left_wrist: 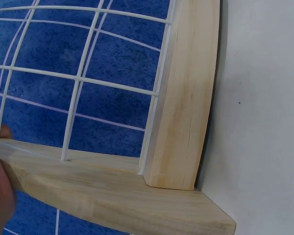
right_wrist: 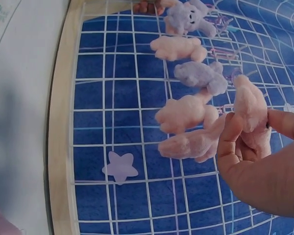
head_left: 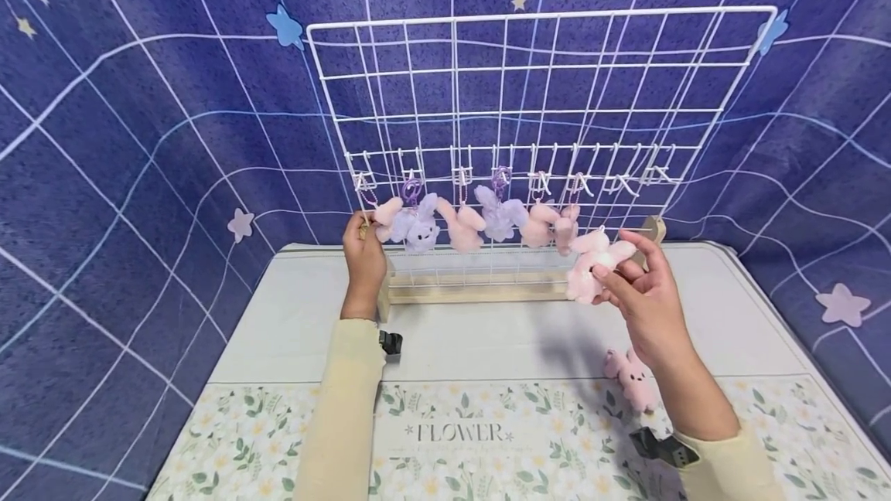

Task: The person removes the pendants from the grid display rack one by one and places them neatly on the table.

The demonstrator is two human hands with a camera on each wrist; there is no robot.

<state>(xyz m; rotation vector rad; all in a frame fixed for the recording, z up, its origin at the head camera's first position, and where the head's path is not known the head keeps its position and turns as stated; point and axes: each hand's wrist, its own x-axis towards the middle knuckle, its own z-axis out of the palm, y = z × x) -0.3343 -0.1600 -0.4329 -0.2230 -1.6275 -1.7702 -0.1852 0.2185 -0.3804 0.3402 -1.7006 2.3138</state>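
My right hand (head_left: 647, 292) pinches a pink plush bunny charm (head_left: 588, 277) between thumb and fingers, in front of the right part of a white wire grid rack (head_left: 543, 17). The right wrist view shows the same bunny (right_wrist: 250, 105) from behind. At the rack's left side, my left hand (head_left: 365, 265) grips the wooden side post (left_wrist: 98, 191); most of that hand is out of the left wrist view. Between the hands, several pink and lilac plush charms hang in a row from hooks, among them a lilac bunny (head_left: 420, 226) and a pink one (head_left: 465, 228).
Another pink plush (head_left: 633, 379) lies on the flower-printed mat (head_left: 459, 478), near my right forearm. White hooks (head_left: 623, 184) carry no charm at the rack's right end. A wooden base bar (head_left: 480, 292) runs along the bottom. Blue patterned cloth (head_left: 174, 199) surrounds the table.
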